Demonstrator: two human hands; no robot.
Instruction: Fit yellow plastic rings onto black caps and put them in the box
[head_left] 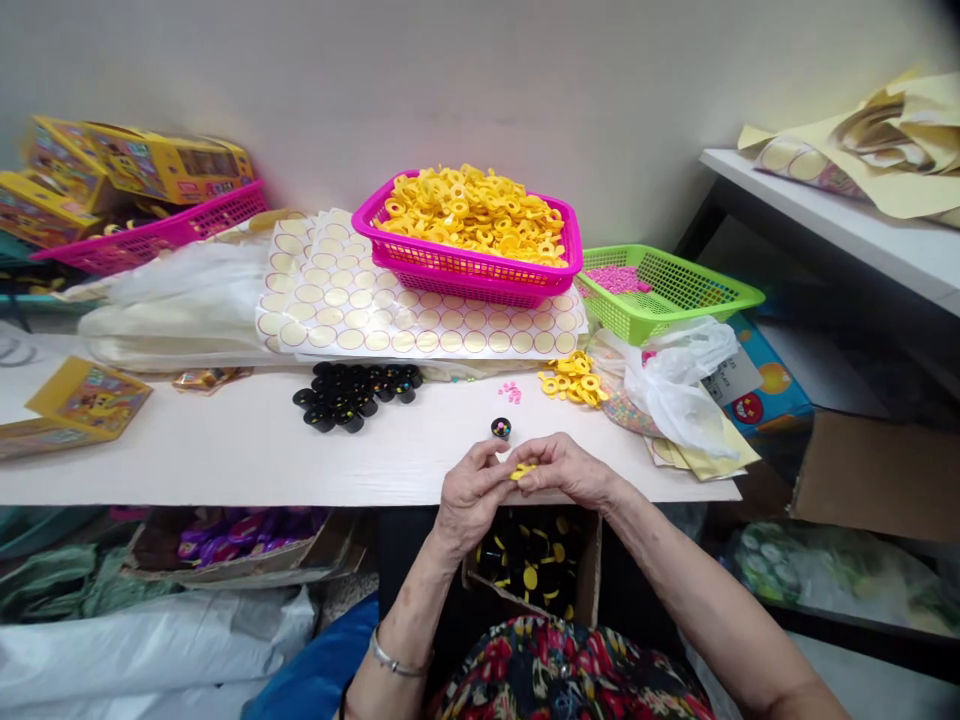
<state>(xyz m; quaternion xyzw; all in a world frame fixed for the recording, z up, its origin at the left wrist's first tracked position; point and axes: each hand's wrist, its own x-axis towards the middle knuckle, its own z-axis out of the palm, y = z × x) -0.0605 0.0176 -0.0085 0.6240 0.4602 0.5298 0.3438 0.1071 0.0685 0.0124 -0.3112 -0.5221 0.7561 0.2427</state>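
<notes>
Between the fingertips of my left hand [474,488] and my right hand [561,468] is a small yellow plastic piece [523,471], partly covered by the fingers. Both hands are closed on it at the table's front edge. Just beyond them stands a small black cup [501,428] with coloured beads inside. Several pink beads [511,392] lie loose behind that cup. A little pile of yellow ring-shaped pieces [574,380] is to the right. Over to the left, a cluster of black cups [352,392] stands close together.
A pink basket [465,283] heaped with yellow pieces sits on sticker sheets [315,300]. A green basket [705,290] holds pink beads. A plastic bag [679,375] lies at right. Below the table edge, a cardboard box [589,570] contains black and yellow pieces.
</notes>
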